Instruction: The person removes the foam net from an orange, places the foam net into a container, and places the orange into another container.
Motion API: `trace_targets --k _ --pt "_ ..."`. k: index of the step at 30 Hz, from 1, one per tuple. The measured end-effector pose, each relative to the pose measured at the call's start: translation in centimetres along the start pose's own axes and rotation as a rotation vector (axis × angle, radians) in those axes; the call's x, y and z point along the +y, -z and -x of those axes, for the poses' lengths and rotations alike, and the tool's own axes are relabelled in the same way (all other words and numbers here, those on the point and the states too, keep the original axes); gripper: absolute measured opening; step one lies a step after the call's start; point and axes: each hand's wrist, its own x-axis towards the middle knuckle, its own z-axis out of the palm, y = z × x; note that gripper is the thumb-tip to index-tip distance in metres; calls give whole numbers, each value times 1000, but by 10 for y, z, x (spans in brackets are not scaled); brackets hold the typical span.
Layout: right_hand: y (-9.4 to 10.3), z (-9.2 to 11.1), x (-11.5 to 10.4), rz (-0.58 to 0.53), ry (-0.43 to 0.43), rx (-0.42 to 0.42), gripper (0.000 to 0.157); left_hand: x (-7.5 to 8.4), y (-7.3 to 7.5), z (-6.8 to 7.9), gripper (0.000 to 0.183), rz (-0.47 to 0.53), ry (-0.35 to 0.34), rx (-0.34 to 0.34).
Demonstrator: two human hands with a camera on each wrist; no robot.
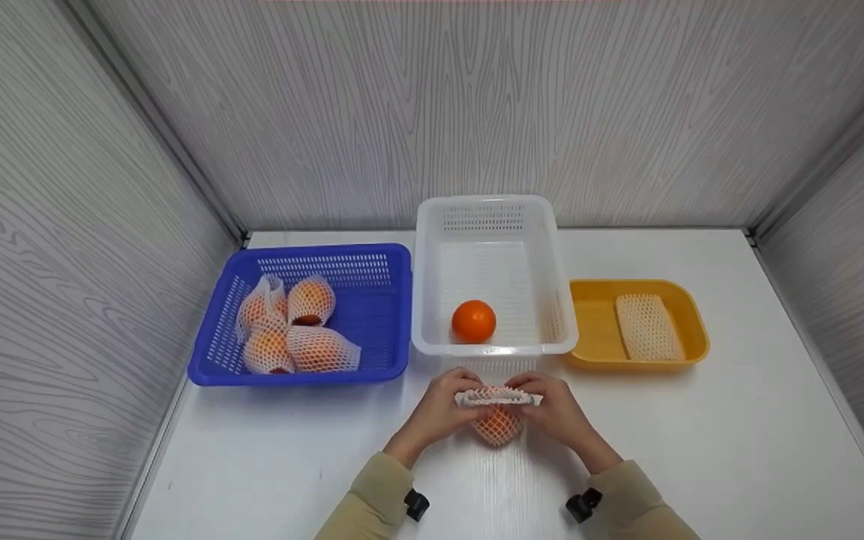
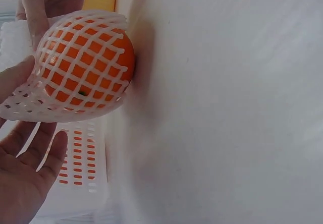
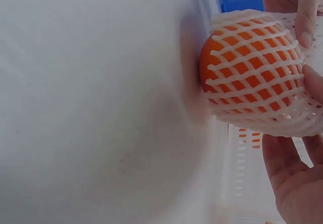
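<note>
A bright orange [image 1: 498, 429] rests on the table in front of the white basket, wrapped in a white foam net sleeve [image 2: 83, 65]. Both hands hold the sleeve's upper edge, thumbs on the near side and fingers behind. My left hand [image 1: 439, 409] pinches its left side; my right hand [image 1: 558, 409] pinches the right. The net covers most of the fruit, and a bare orange strip shows past its lower edge in both wrist views. Above the fruit, the sleeve's loose end is spread wide between the hands.
A white basket [image 1: 492, 350] behind the hands holds one bare orange [image 1: 474, 322]. To the left, a blue basket [image 1: 372, 315] holds several net-wrapped oranges [image 1: 312, 300]. A yellow tray [image 1: 589, 330] on the right contains flat foam nets [image 1: 649, 328]. Panels enclose the table's back and sides.
</note>
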Motion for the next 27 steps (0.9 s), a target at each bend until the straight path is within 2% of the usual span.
trace_targets --k 4,7,12,15,20,24,27 --pt "2 -1 -2 -13 -24 5 11 -2 -1 -2 32 -28 26 -32" --pt "3 -1 -1 -43 -28 -28 20 -2 0 -3 27 -23 26 -35" --pt "5 0 3 -75 -48 -100 43 -3 1 -2 17 9 4 -1" --pt "4 1 3 -54 -72 -102 38 -3 1 -1 14 19 -8 18" --pt "1 0 2 8 -38 -26 16 -2 0 -1 14 11 -15 39" --pt "-2 0 3 30 -2 33 8 -2 -1 1 26 23 34 7" --pt "-4 0 2 18 -16 51 8 -3 -3 2 28 36 52 2"
